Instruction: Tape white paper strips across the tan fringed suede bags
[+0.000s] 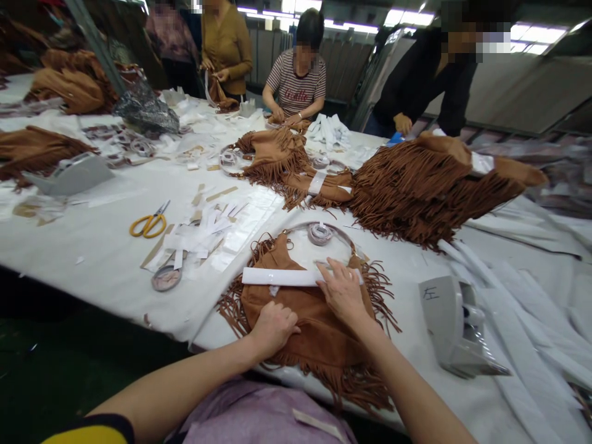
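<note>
A brown suede fringed bag (319, 327) lies in front of me on the white table (92, 246). A white paper strip (282, 277) runs across its upper part. My left hand (274, 327) rests curled on the bag's lower left, pressing the suede. My right hand (342, 291) lies over the right end of the strip, its fingers bent and pressing the strip down. The bag's round metal handle (342, 237) arches behind, with a wrapped tape roll (320, 233) inside it.
A pile of fringed bags (425, 185) sits to the right, more (277, 157) farther back. Yellow scissors (148, 223), paper scraps (203, 237) and a small round tin (166, 278) lie left. A grey device (456, 327) stands right. Several people work at the far edge.
</note>
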A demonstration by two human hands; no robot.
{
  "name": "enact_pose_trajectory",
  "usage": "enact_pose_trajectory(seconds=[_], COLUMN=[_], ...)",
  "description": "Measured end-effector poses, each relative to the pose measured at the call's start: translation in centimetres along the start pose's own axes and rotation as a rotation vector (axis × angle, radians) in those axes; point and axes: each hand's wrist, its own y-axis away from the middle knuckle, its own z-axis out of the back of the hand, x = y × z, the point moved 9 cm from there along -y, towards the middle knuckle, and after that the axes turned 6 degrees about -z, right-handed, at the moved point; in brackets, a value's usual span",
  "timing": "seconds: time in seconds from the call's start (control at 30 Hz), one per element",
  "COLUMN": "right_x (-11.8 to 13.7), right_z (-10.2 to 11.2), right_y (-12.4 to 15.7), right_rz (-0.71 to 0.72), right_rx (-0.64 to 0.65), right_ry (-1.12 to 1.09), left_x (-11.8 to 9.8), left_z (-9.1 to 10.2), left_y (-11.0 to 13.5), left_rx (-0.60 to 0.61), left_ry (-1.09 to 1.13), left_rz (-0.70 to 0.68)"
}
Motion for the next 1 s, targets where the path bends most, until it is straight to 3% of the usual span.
enact_pose_trajectory(seconds=[0.13,0.23,0.37,0.5,0.87,1.0], right_x=[0.0,-1.0,-2.7,-3.8,-0.6,-0.3], right_z=[-1.6,-1.1,0.7,0.9,-1.8,-2.3], right_y=[-0.6,0.2,3.0,6.2,8.1,8.3], right_rz=[0.045,0.031,0.014,-0.074,-0.010,0.029], right_rx=[0.137,0.192,0.274,0.358,0.426,0.425], right_ry=[0.015,-0.080,-0.349,-0.473,-0.492,-0.492], left_x=[-0.2,-0.4,-0.7,-1.1,-1.9,-2.0], left_z=[-0.2,-0.1,0.4,1.0,1.5,2.6], left_y=[0.5,0.9,1.5,1.9,2.6,2.5], left_rx=[-0.007,-0.030,-0.061,-0.087,-0.102,-0.228], left_ry=[0.006,0.001,-0.020,-0.037,-0.091,-0.112], left_rz=[-0.016,-0.023,-0.040,-0.063,-0.074,-0.116])
